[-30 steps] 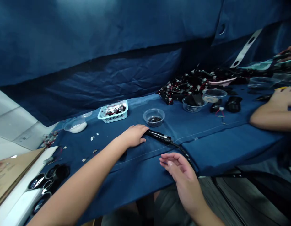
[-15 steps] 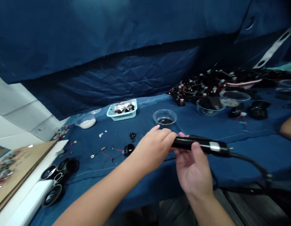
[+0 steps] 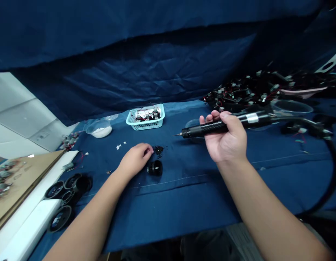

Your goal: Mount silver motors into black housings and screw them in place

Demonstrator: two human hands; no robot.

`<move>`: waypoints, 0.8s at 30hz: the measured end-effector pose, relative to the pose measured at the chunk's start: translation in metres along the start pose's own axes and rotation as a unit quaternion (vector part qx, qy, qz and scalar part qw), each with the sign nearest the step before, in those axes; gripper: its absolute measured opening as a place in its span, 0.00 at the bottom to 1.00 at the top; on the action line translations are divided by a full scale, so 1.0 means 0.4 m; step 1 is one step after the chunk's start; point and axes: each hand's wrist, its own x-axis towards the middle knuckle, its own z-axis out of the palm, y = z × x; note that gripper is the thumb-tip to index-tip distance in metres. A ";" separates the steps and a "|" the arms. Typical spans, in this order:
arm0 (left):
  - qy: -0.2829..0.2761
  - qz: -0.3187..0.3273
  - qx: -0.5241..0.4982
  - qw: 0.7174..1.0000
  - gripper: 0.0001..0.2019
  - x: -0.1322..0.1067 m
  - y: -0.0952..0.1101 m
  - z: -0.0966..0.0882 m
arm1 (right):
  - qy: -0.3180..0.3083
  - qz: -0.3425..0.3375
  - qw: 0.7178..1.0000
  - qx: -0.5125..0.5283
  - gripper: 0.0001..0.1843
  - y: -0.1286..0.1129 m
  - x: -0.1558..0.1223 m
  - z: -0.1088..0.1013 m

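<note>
My right hand (image 3: pixel 228 139) is wrapped round a black electric screwdriver (image 3: pixel 211 127), held level above the blue cloth with its tip pointing left and its cable (image 3: pixel 331 159) looping off to the right. My left hand (image 3: pixel 135 158) rests on the cloth with its fingers curled and pinched at a small heap of black screws (image 3: pixel 158 149). A small black round motor part (image 3: pixel 155 168) lies just right of that hand.
A light blue basket (image 3: pixel 146 117) of small parts and a clear bowl of white bits (image 3: pixel 99 128) stand further back. A heap of black wired parts (image 3: pixel 246 92) and clear bowls (image 3: pixel 291 107) lie at the right. Black rings (image 3: pixel 64 192) and a cardboard sheet (image 3: pixel 18 188) sit at left.
My right hand has taken the screwdriver alone and lifted it. My left hand let go of it and dropped to the screws on the cloth. The view turned left.
</note>
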 end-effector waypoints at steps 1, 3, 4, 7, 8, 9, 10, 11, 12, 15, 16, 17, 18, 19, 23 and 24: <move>-0.020 -0.003 -0.003 1.000 0.07 -0.007 -0.024 0.022 | 0.006 0.000 1.000 -0.003 0.08 0.012 -0.001 -0.010; -0.047 -0.006 -0.009 0.999 0.07 -0.011 -0.050 0.054 | 0.011 0.003 1.000 -0.010 0.09 0.031 -0.009 -0.026; -0.052 -0.007 -0.010 0.999 0.07 -0.010 -0.054 0.063 | 0.012 0.005 1.000 -0.013 0.08 0.037 -0.014 -0.031; -0.052 -0.011 -0.011 0.999 0.08 0.000 -0.054 0.073 | 0.010 0.017 1.000 -0.024 0.07 0.046 -0.028 -0.035; -0.051 -0.009 -0.012 0.999 0.08 0.002 -0.053 0.073 | 0.011 0.021 0.999 -0.026 0.06 0.047 -0.032 -0.034; -0.051 -0.007 -0.012 0.999 0.08 0.003 -0.053 0.074 | 0.012 0.027 0.999 -0.027 0.06 0.048 -0.035 -0.033; -0.049 -0.004 -0.012 0.999 0.08 0.003 -0.053 0.075 | 0.010 0.033 0.999 -0.028 0.06 0.050 -0.038 -0.033; -0.046 -0.003 -0.010 0.999 0.08 0.003 -0.053 0.078 | 0.008 0.039 0.999 -0.029 0.06 0.052 -0.039 -0.033; -0.041 -0.003 -0.008 0.999 0.08 0.002 -0.054 0.081 | 0.004 0.044 0.999 -0.030 0.06 0.055 -0.040 -0.034; -0.028 -0.006 0.003 1.000 0.07 0.002 -0.055 0.093 | 0.000 0.055 0.998 -0.035 0.07 0.067 -0.039 -0.042; -0.026 -0.005 0.005 1.000 0.07 0.003 -0.054 0.096 | 0.003 0.059 0.998 -0.036 0.07 0.071 -0.038 -0.046; -0.025 -0.004 0.006 1.000 0.07 0.004 -0.054 0.099 | 0.007 0.062 0.997 -0.037 0.07 0.075 -0.037 -0.049; -0.025 -0.001 0.006 1.000 0.06 0.005 -0.053 0.101 | 0.010 0.065 0.997 -0.038 0.07 0.077 -0.036 -0.051; -0.025 0.001 0.004 1.000 0.06 0.006 -0.053 0.102 | 0.011 0.067 0.997 -0.039 0.06 0.079 -0.036 -0.052; -0.025 0.008 -0.005 1.000 0.07 0.006 -0.052 0.100 | 0.002 0.063 0.997 -0.042 0.05 0.079 -0.042 -0.049; -0.026 0.010 -0.007 1.000 0.07 0.006 -0.053 0.099 | 0.000 0.061 0.997 -0.043 0.05 0.079 -0.044 -0.047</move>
